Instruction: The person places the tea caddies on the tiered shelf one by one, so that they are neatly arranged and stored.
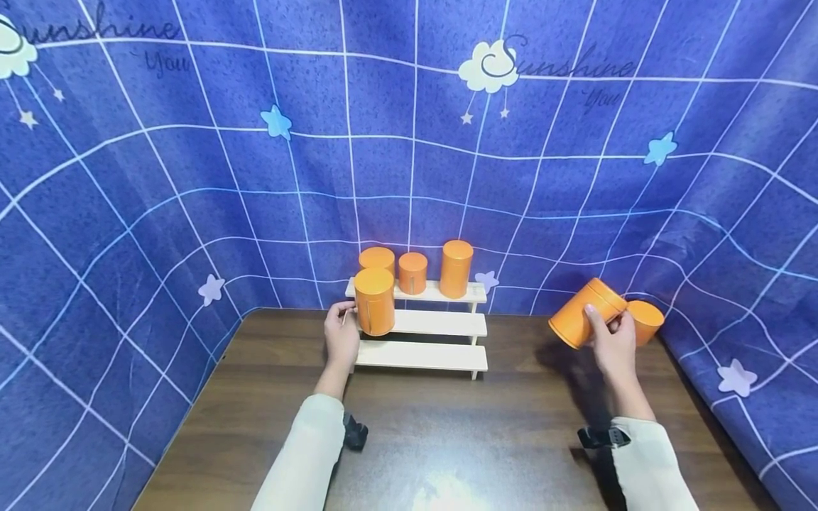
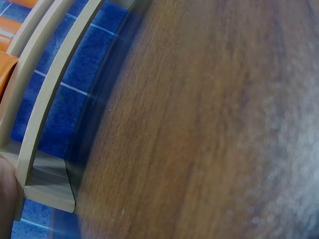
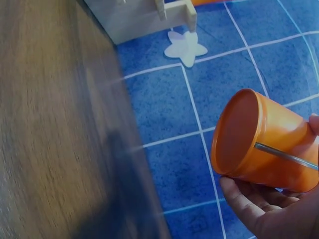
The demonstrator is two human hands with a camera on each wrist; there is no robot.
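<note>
My right hand (image 1: 615, 348) grips an orange can (image 1: 584, 314) and holds it tilted above the table. In the right wrist view this can (image 3: 284, 144) shows its round end and a silvery seam. At the left end of a pale wooden three-step stand (image 1: 441, 323) is my left hand (image 1: 341, 339), its fingers beside an orange can (image 1: 375, 305) that appears to stand on the middle step. Whether those fingers grip the can or the stand is hidden; the left wrist view catches only a bit of hand (image 2: 6, 191) next to the stand's end.
On the top step are a partly hidden orange can (image 1: 376, 257), a short can (image 1: 412, 274) and a tall can (image 1: 456, 270). Behind my right hand stands another orange can (image 1: 645, 321). Blue patterned cloth (image 1: 409, 163) encloses the brown wooden table (image 1: 486, 433) at the back and sides.
</note>
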